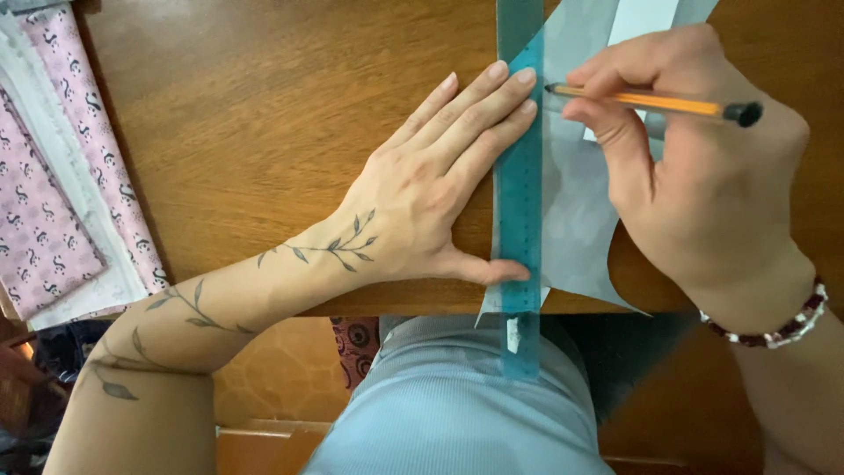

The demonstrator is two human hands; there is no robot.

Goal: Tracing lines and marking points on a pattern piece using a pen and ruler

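My left hand (431,189) lies flat on the wooden table (264,123), fingers and thumb pressing down a long teal ruler (520,193) that runs from the top edge past the table's front edge. My right hand (694,167) grips an orange pencil (651,103) with a black end, its tip touching the ruler's right edge near my left fingertips. Under the ruler lies a pale grey sheet of paper or fabric (576,202) with a white piece (637,18) at the top.
Folded pink patterned fabric with white cloth (53,185) lies at the table's left edge. My light blue top (448,405) shows below the table front. A beaded bracelet (782,327) sits on my right wrist.
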